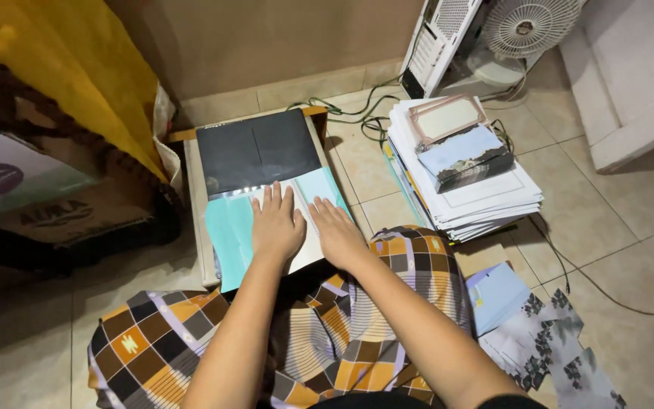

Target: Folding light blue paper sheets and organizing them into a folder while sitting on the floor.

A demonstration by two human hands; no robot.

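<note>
My left hand (276, 225) and my right hand (336, 230) lie flat, side by side, palms down on an open folder (230, 229) with light teal pages. The fingers of both hands are stretched out and hold nothing. Above my hands the folder's dark cover (257, 151) stands open, resting on a low pale board (193, 198) on the tiled floor. My forearms reach out over my lap, which is covered by a checked orange, brown and white cloth (342, 333).
To the right stands a tall stack of white papers (478, 198) topped by a framed picture (446, 119) and a dark box (465, 157). Beyond it are a white fan (525, 29) and cables (357, 106). Loose patterned sheets (550, 344) lie at lower right, yellow fabric (77, 68) and cartons at left.
</note>
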